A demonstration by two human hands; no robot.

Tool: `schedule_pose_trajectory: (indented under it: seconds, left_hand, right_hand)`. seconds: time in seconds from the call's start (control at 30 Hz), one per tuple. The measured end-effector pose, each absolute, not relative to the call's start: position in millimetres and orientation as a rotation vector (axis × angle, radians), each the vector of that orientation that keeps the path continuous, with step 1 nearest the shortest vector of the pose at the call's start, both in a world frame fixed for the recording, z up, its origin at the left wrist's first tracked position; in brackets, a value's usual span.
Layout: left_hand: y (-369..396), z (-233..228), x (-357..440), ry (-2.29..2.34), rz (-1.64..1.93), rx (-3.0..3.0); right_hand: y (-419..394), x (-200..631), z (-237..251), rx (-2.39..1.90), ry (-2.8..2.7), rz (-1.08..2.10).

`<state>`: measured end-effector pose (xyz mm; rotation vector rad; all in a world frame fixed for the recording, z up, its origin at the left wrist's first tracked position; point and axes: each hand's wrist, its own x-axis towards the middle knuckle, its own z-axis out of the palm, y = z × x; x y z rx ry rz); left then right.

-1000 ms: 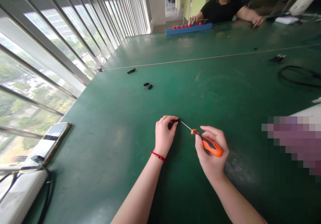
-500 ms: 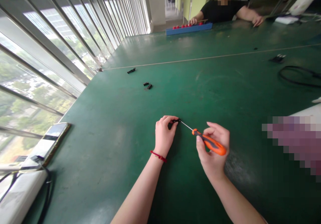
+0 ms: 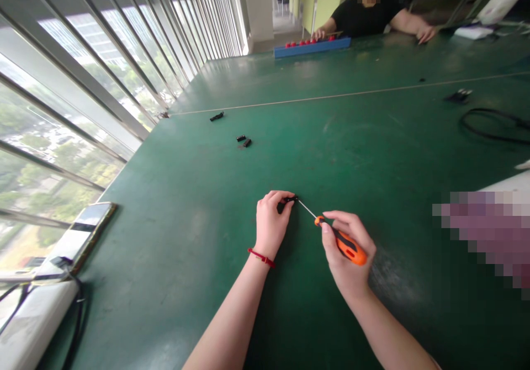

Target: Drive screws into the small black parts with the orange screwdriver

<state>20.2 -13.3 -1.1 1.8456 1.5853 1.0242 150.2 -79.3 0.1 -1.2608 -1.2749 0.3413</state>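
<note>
Right grip (image 3: 346,269) closed round screwdriver (image 3: 349,246), shaft (image 3: 307,209) reaching black part (image 3: 292,198) pinched by left grip (image 3: 271,218) at desk (image 3: 199,237) level; off-axis push could slip shaft into left grip or skid part toward loose pieces (image 3: 247,143) beyond.

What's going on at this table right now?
Someone's left hand pinches a small black part, while their right hand holds an orange-and-black screwdriver with its tip at that part; whether it's turning a screw is too small to tell. Three similar black pieces lie farther up the green table. Across it, another person has a hand at a long blue tray.
</note>
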Motion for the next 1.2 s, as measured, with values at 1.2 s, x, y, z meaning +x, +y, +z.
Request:
schedule_pose_trajectory:
  seconds: [1.2]
  left_hand:
    - [-13.2,-0.6,20.3,1.589,1.023,1.846]
  right_hand:
    - [-78.3,148.2,-0.4,-1.206,-1.194,0.308]
